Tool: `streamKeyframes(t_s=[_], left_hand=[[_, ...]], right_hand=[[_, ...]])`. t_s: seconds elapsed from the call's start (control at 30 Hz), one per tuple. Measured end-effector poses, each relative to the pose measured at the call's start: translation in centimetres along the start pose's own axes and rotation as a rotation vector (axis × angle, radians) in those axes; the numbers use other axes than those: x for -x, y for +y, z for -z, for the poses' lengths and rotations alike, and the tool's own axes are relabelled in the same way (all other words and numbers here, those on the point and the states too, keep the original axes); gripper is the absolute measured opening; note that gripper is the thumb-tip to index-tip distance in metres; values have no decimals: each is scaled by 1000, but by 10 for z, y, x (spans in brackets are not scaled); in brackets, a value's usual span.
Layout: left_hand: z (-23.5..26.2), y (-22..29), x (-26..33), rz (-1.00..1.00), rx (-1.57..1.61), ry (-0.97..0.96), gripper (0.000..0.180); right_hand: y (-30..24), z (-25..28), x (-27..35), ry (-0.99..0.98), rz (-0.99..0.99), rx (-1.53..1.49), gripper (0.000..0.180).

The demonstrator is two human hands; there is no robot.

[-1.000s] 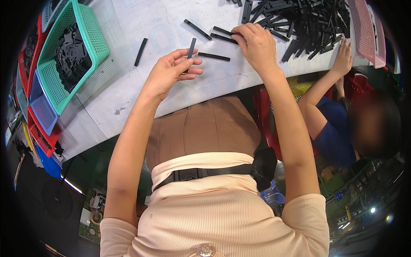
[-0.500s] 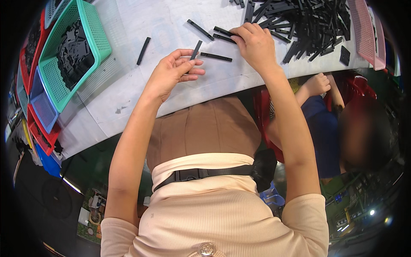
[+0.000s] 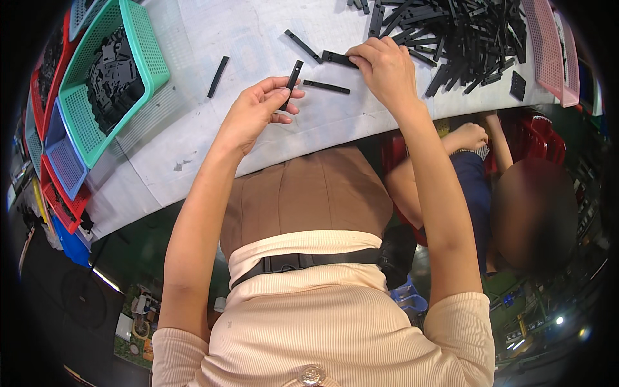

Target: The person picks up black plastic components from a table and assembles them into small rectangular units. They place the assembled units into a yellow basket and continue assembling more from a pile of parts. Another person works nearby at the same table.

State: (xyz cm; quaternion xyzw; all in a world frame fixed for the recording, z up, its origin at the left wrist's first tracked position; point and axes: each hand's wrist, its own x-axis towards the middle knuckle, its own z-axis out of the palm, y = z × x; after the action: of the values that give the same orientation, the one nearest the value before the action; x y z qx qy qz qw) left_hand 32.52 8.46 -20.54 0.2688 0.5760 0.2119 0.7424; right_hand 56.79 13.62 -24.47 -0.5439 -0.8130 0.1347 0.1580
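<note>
My left hand (image 3: 258, 109) pinches a narrow black plastic bar (image 3: 294, 77) between thumb and fingers, tilted up, with a small hole showing near its top end. Over the table to the right, my right hand (image 3: 388, 69) is closed on the end of another black bar (image 3: 336, 59); this looks wide, and I cannot tell if it is one piece or two side by side. Around my hands lie single bars: one at the left (image 3: 218, 77), a slanted one (image 3: 303, 46) whose end is by the right-hand piece, and one between my hands (image 3: 327, 86).
A heap of black bars (image 3: 451, 39) covers the table's far right, beside a pink basket (image 3: 548, 58). At left, a green basket (image 3: 151, 61) holds flat black parts, with red and purple baskets (image 3: 64, 158) beyond. Another person (image 3: 467, 138) sits close by my right arm.
The bar in my left hand has turned, showing its holed face. At my right hand, two bars that looked apart now appear as one wide piece. The other person has leaned left.
</note>
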Motion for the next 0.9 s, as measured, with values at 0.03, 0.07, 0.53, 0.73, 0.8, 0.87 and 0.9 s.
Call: streamKeyframes(t_s=[0.03, 0.07, 0.53, 0.73, 0.8, 0.87, 0.9], left_hand=[[0, 1, 0, 3, -11, 10, 31], [-1, 2, 0, 6, -21, 21, 31], [-22, 18, -13, -69, -191, -91, 31], [-26, 25, -23, -73, -199, -107, 30], [-27, 26, -27, -103, -183, -72, 31], [-19, 25, -38, -303, -367, 108, 31], [-15, 28, -42, -402, -462, 197, 31]], right_hand=[[-1, 2, 2, -2, -1, -6, 8], [-2, 3, 4, -3, -2, -12, 9], [-25, 31, -2, -151, 91, -346, 18], [-20, 36, -4, -124, 87, -348, 12], [-13, 34, -4, -79, 43, -306, 11], [-1, 30, -5, 5, -54, -251, 11], [4, 23, -4, 69, -113, -223, 11]])
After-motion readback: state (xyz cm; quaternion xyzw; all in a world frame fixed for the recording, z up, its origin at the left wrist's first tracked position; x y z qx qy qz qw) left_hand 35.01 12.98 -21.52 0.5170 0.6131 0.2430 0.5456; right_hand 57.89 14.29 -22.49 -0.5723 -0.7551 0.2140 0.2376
